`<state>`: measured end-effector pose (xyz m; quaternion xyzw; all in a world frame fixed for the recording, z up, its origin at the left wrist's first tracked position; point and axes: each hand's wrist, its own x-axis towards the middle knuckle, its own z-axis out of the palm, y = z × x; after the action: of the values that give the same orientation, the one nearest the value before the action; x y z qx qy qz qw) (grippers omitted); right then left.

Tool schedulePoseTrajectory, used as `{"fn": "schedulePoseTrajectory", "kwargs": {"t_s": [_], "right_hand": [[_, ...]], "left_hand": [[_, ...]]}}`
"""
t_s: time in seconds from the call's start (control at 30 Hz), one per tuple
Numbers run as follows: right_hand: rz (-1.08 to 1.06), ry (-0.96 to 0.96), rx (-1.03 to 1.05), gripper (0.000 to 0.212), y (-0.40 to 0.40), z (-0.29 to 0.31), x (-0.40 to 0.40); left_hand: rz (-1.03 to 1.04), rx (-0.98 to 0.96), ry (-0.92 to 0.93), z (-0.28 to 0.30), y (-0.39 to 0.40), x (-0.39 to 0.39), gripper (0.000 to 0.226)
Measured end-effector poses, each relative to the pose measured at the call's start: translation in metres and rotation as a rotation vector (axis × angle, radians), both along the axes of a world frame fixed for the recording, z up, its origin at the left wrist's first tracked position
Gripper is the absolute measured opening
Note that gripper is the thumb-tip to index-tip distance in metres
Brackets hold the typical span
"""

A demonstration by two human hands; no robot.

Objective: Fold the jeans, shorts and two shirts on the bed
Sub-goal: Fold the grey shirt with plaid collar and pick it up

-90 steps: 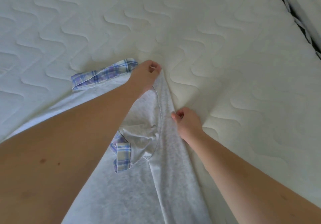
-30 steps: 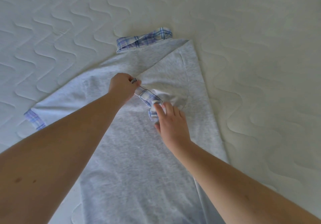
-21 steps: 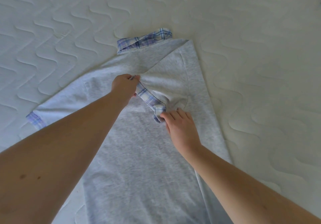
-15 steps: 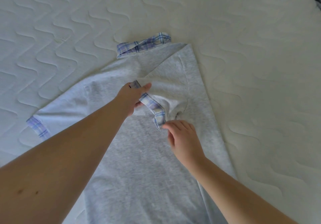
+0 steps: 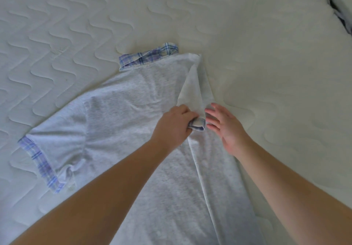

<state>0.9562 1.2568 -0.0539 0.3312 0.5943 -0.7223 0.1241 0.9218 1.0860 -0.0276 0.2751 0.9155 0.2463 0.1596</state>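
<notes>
White quilted mattress of the bed (image 5: pixel 266 58) fills the view, with a dark strip at its far right edge. A grey polo shirt (image 5: pixel 123 115) lies flat on it. Going left to right: the left sleeve (image 5: pixel 47 161) is spread out with a blue plaid cuff, the plaid collar (image 5: pixel 148 56) points away at the top, and the shirt's right side is folded inward. The left hand (image 5: pixel 173 126) has its fingers curled round the plaid cuff (image 5: pixel 198 125) of the folded right sleeve. The right hand (image 5: pixel 226 128) is just beside it, fingers straight and spread, gripping nothing. The risk, as I judge it: the pinched sleeve may bunch or spring back if released before being pressed flat. Half a second ago the sleeve lay open across the chest and the right hand touched it; now it is drawn into a narrow strip along the fold.
</notes>
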Motion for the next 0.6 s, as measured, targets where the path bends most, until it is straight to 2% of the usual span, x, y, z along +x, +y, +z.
{"fn": "schedulePoseTrajectory", "kwargs": {"t_s": [0.13,0.27,0.43,0.5,0.6], "right_hand": [[0.058,0.028,0.066,0.042,0.001,-0.007,-0.013],[0.071,0.075,0.113,0.050,0.006,-0.011,-0.043],[0.134,0.147,0.192,0.031,0.005,-0.012,-0.107],[0.165,0.124,0.335,0.030,0.005,-0.012,-0.130],[0.281,0.115,0.659,0.025,0.009,-0.017,-0.155]], "left_hand": [[-0.065,-0.137,0.050,-0.018,0.008,0.012,0.032],[-0.014,-0.132,0.018,-0.027,0.009,0.008,0.030],[-0.015,-0.112,0.076,-0.026,0.017,0.004,0.024],[0.000,-0.112,0.147,-0.025,0.021,0.005,0.017],[0.037,-0.086,0.180,-0.025,0.024,0.006,0.014]]}}
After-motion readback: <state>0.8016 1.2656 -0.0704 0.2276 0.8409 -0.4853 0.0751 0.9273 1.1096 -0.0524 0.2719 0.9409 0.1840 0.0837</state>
